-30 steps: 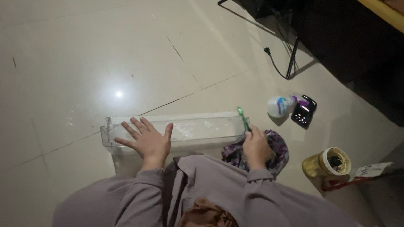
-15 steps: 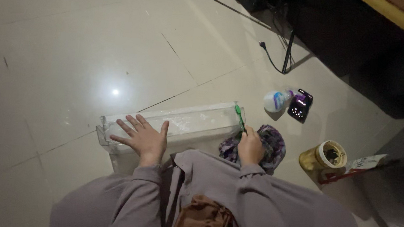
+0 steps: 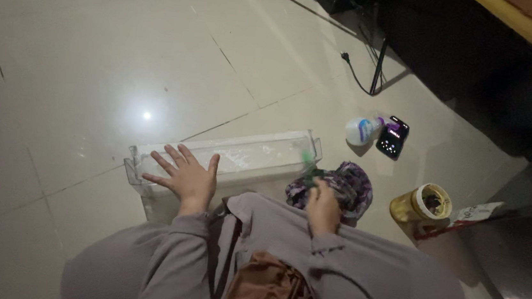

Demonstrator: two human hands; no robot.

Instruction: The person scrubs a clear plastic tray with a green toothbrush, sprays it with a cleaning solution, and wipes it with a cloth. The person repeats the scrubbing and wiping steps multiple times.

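Two hands work low in the frame, both reaching out of grey sleeves at the bottom centre. At left of centre, the left hand (image 3: 185, 176) lies flat on the near side of a clear tray (image 3: 259, 152), its fingers (image 3: 171, 157) spread apart and pressing down on the plastic. Right of it, the right hand (image 3: 323, 206) is closed around the handle of a green brush (image 3: 307, 159), fingers clamped on it; the brush head is blurred and sits at the tray's right end, whether touching the plastic I cannot tell. Just under that hand a purple patterned cloth (image 3: 352, 186) is bunched on the floor (image 3: 94, 57), touching the tray's right corner. The tray itself is long and narrow, lying across the middle of the frame on pale glossy tiles. Right of the cloth stands an open yellow tub (image 3: 420, 208), with a flat packet (image 3: 480, 212) beside it. Farther up, right of centre, a white spray bottle (image 3: 361, 129) lies on its side just beside a dark phone (image 3: 392, 137). Beyond them, a black cable (image 3: 359, 74) runs toward dark furniture in the upper right.
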